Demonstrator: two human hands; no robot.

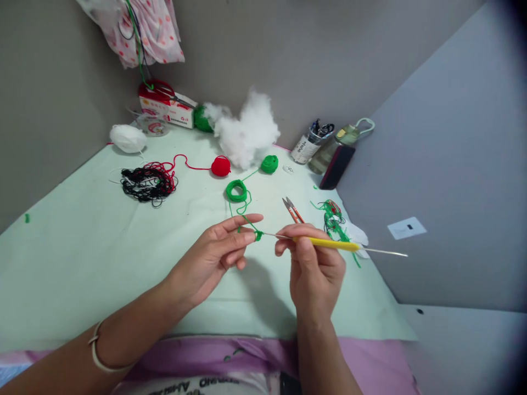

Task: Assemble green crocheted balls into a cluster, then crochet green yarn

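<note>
My left hand [220, 247] pinches a small piece of green crochet work [258, 236] between thumb and fingers, with a green strand running over the index finger. In my right hand [315, 263] is a crochet hook with a yellow handle [329, 242], held like a pen. Its thin metal tip meets the green stitches, though I cannot tell whether it is through a loop. The strand leads back to a coil of green yarn [236, 191] on the table, and a green yarn ball [269, 164] lies behind that.
Small orange-handled thread snips [293, 210] lie beyond my right hand, left of a heap of yarn scraps [335, 219]. Further back are white stuffing [247, 131], a red yarn ball [221, 166], tangled black yarn [146, 184], a pen cup [307, 145] and a bottle [335, 145].
</note>
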